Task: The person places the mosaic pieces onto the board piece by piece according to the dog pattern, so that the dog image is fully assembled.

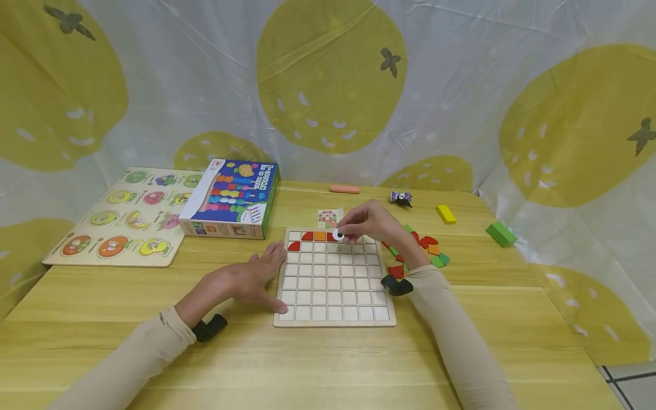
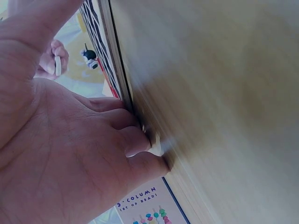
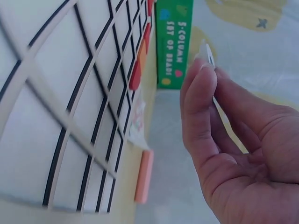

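Right hand (image 1: 370, 224) fingers pinching a white piece (image 1: 338, 234) over the board (image 1: 334, 310), left hand (image 1: 254, 277) flat, fingers straight, against its edge.

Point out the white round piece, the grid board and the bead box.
white round piece (image 1: 338, 234), head view, its face
grid board (image 1: 333, 285), head view, bare squares
bead box (image 1: 233, 198), head view, lid

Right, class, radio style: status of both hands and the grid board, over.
Left hand flat on the table, fingers against the grid board edge. Right hand pinches a white round piece over the top row. Four coloured tiles seated; nothing blocking.
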